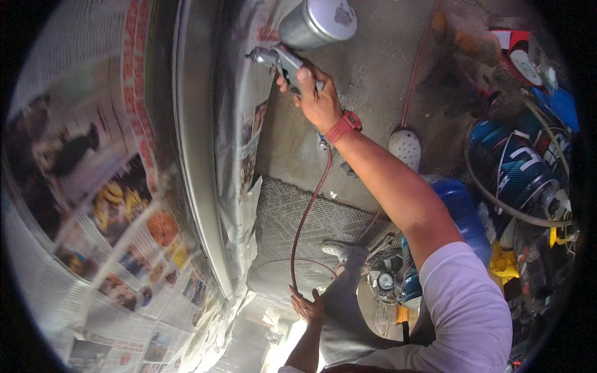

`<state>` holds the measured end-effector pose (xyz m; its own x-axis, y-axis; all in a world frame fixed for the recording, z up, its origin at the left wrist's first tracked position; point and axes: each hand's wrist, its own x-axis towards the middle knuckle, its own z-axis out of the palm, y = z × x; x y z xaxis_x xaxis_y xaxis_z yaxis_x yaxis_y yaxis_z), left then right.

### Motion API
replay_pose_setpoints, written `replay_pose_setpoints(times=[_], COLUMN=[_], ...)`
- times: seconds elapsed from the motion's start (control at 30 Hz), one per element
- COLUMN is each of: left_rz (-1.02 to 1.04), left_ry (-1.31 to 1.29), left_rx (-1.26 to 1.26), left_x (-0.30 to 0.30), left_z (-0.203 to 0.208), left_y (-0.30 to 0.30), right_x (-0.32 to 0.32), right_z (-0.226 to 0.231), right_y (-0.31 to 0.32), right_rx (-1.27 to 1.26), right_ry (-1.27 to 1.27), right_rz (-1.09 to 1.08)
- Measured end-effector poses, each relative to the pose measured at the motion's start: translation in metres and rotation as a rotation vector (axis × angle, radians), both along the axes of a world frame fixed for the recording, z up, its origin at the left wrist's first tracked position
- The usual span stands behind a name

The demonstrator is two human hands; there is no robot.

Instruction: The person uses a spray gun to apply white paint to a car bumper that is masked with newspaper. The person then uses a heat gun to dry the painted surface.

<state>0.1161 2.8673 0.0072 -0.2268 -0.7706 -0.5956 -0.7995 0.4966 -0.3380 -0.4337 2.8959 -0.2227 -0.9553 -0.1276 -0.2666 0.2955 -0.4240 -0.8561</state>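
My right hand (318,102), with a red watch on its wrist, is closed round the handle of a metal spray gun (287,65). A large silver paint cup (303,31) is attached to the gun, whose nozzle points left, close to a glossy grey panel strip (198,180). From the gun's handle a dark red air hose (306,217) curves down to my left hand (307,306). The fingers of that hand appear closed lightly on the hose, though the grip is partly hidden. Newspaper masking (134,261) covers the surfaces on both sides of the strip.
A textured mat (283,205) lies on the concrete floor. At the right are a blue water jug (463,214), dark blue bundles (519,161) with a looped hose, a yellow bag (504,261) and a red-and-white box (515,46). A thin red hose (418,74) runs across the floor.
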Motion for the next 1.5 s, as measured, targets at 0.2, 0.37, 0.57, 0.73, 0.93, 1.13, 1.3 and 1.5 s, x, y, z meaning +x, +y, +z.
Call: replay_pose_setpoints(times=[0.2, 0.37, 0.57, 0.73, 0.93, 1.13, 1.3, 1.5], left_rz=[0.012, -0.003, -0.193, 0.179, -0.04, 0.073, 0.3, -0.185], left_ry=[0.113, 0.141, 0.325, 0.394, 0.278, 0.237, 0.206, 0.165], left_rx=[0.149, 0.235, 0.236, 0.293, 0.455, 0.615, 0.703, 0.694], left_x=[-0.063, -0.141, -0.2, -0.183, -0.262, -0.298, -0.38, -0.498], left_z=[0.032, 0.048, 0.073, 0.102, 0.152, 0.114, 0.091, 0.118], left_y=[0.004, 0.003, -0.023, -0.046, -0.015, -0.032, -0.036, -0.035], right_x=[-0.13, -0.24, -0.332, -0.28, -0.254, -0.342, -0.357, -0.349], right_z=[0.014, 0.031, 0.056, 0.183, 0.254, 0.352, 0.406, 0.407], right_y=[0.043, 0.08, 0.14, 0.17, 0.194, 0.219, 0.214, 0.196], right_rx=[0.096, 0.192, 0.639, 0.51, 0.508, 0.657, 0.762, 0.896], right_ry=[-0.173, -0.133, 0.159, -0.089, 0.153, 0.346, 0.534, 0.466], right_rz=[-0.142, -0.205, -0.546, -0.081, 0.305, -0.1, -0.137, 0.39])
